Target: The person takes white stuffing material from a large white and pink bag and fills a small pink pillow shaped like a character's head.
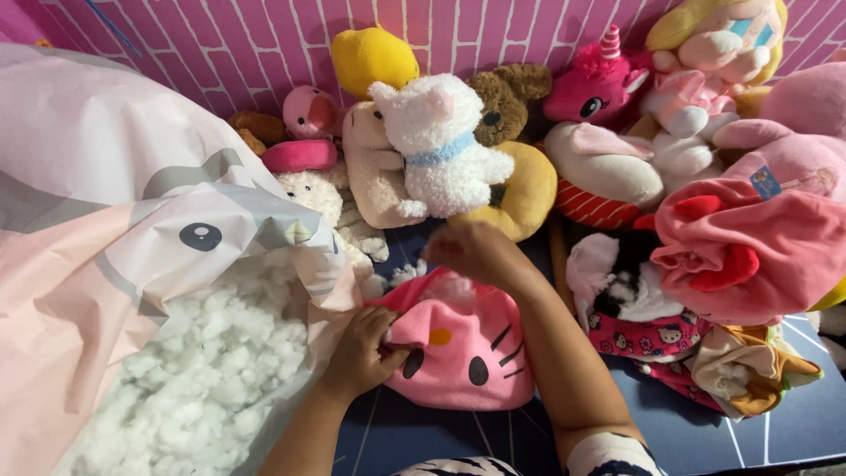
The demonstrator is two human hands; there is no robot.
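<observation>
**Hands at a pink cat cover, stuffing sack alongside**

Sack [97, 256]: largest item, pale pink and grey with a printed eye, fills the left side. Mouth gapes toward the centre; white stuffing [211, 361] shows loose inside.

Toy pile: heaped along the pink brick wall [256, 44]. White plush [441, 141] sits front and centre with a blue collar, a brown bear [507, 97] behind it, a yellow plush [372, 57] above. Pink unicorn [595, 84] to the right. Red-and-pink cover [749, 251] lies limp at far right.

Cat cover [467, 348]: pink, flat, whiskers and yellow nose printed on it. Lies on the dark mat [775, 423], just right of the sack mouth, below the white plush.

Right hand [471, 251]: at the cover's top opening, over a white tuft of stuffing. Fingers blurred and turned away; cannot tell whether the grip is closed.

Left hand [361, 353]: grip clamped on the cover's left edge, fingers curled over the fabric, touching the sack's rim.
</observation>
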